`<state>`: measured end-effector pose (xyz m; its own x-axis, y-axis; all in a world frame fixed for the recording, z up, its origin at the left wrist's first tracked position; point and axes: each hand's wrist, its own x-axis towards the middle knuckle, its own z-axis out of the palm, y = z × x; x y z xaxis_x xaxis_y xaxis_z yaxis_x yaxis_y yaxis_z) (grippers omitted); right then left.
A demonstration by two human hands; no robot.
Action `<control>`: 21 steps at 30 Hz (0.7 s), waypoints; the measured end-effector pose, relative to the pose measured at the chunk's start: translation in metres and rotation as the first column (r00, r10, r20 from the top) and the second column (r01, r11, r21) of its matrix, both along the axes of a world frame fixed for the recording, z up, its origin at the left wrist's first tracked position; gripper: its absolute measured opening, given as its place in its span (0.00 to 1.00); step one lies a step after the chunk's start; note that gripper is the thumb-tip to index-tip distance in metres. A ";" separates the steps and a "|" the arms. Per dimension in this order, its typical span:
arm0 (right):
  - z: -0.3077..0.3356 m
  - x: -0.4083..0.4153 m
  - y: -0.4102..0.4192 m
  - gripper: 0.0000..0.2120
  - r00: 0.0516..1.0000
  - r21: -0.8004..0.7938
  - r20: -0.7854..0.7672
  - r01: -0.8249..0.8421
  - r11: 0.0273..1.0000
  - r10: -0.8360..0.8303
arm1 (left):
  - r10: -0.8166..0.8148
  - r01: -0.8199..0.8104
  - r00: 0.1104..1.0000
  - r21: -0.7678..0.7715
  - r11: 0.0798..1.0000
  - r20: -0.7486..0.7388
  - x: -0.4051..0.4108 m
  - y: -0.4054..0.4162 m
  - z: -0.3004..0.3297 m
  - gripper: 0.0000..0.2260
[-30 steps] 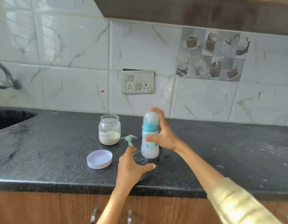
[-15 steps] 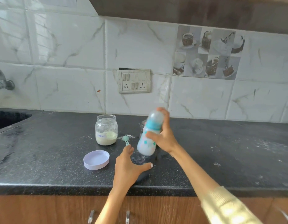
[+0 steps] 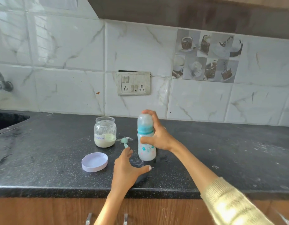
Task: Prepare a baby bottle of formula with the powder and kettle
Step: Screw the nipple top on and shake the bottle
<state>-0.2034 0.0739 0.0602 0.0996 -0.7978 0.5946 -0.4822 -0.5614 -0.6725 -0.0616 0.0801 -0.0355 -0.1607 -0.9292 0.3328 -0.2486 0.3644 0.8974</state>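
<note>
A capped baby bottle [image 3: 146, 150] with a teal collar and milky liquid is held upright just above the black counter [image 3: 43, 151]. My right hand [image 3: 156, 135] is wrapped around its middle, one finger over the clear cap. Flat on the counter in front of the bottle lies my left hand [image 3: 126, 169], fingers spread and holding nothing. An open glass jar of formula powder [image 3: 105, 132] stands to the left. Between jar and bottle lies a small teal scoop [image 3: 124, 142]. No kettle is in view.
The jar's pale purple lid [image 3: 94, 161] lies upside down near the counter's front edge. A sink [image 3: 6, 119] and tap [image 3: 2, 82] are at the far left. A wall socket panel [image 3: 133, 83] sits on the tiled backsplash. Powder specks dot the counter.
The bottle was upright, tipped to the left half a second ago, and is upright again now in my right hand. My left hand has stayed flat on the counter.
</note>
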 end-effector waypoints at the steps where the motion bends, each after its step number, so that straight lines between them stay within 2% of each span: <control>1: -0.002 0.002 0.000 0.36 1.000 -0.016 0.016 0.011 1.000 -0.011 | 0.002 -0.002 1.000 0.004 1.000 -0.001 0.000 0.000 0.000 0.47; 3: -0.002 0.000 -0.001 0.35 0.978 -0.073 0.196 0.088 0.993 -0.072 | 0.001 -0.001 1.000 0.006 1.000 -0.004 0.000 0.000 0.001 0.47; 4: -0.003 -0.001 -0.002 0.35 0.977 -0.065 0.203 0.079 0.995 -0.064 | 0.003 -0.003 1.000 0.004 1.000 -0.002 0.000 0.000 0.001 0.47; 6: -0.004 0.001 -0.001 0.36 0.999 0.004 0.041 0.011 1.000 -0.011 | 0.001 -0.001 1.000 0.010 1.000 -0.002 0.000 0.000 0.000 0.47; 7: -0.005 0.001 -0.002 0.36 0.999 0.005 0.047 0.019 1.000 -0.019 | 0.000 0.000 1.000 0.016 1.000 -0.004 0.000 0.000 0.000 0.47; 9: -0.001 -0.002 -0.001 0.35 0.979 -0.047 0.194 0.075 0.996 -0.065 | -0.002 0.003 1.000 0.015 1.000 -0.005 0.001 -0.001 0.000 0.47; 10: 0.000 -0.003 -0.002 0.35 0.982 -0.042 0.183 0.062 0.997 -0.053 | -0.002 0.002 1.000 0.010 1.000 -0.006 0.000 -0.001 0.000 0.47; 12: 0.001 0.001 -0.003 0.35 1.000 0.032 0.023 -0.004 0.999 0.003 | 0.001 -0.001 1.000 0.012 1.000 -0.004 0.000 -0.001 0.000 0.47; 13: 0.002 0.002 -0.003 0.35 1.000 0.020 0.031 0.005 1.000 -0.006 | 0.002 -0.002 1.000 0.015 1.000 -0.004 0.000 -0.001 0.000 0.47; 15: 0.005 0.002 -0.001 0.35 0.987 -0.035 0.156 0.054 0.998 -0.048 | 0.006 -0.006 1.000 0.012 1.000 -0.002 0.000 -0.002 0.000 0.47; 16: 0.004 0.001 -0.001 0.35 0.991 -0.016 0.130 0.036 0.999 -0.033 | 0.007 -0.007 1.000 0.009 1.000 -0.001 0.000 -0.002 0.000 0.47; 18: -0.001 0.003 0.001 0.35 0.999 0.070 -0.033 -0.014 0.997 0.016 | 0.003 -0.003 1.000 0.013 1.000 0.001 0.000 -0.002 -0.002 0.47; 21: -0.011 -0.001 0.001 0.36 0.997 0.041 0.072 0.019 0.999 -0.022 | -0.005 0.005 1.000 0.010 1.000 -0.001 0.001 -0.003 -0.001 0.47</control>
<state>-0.2044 0.0748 0.0497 0.0405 -0.8229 0.5668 -0.4422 -0.5235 -0.7283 -0.0608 0.0774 -0.0365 -0.1646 -0.9317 0.3238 -0.2459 0.3567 0.9013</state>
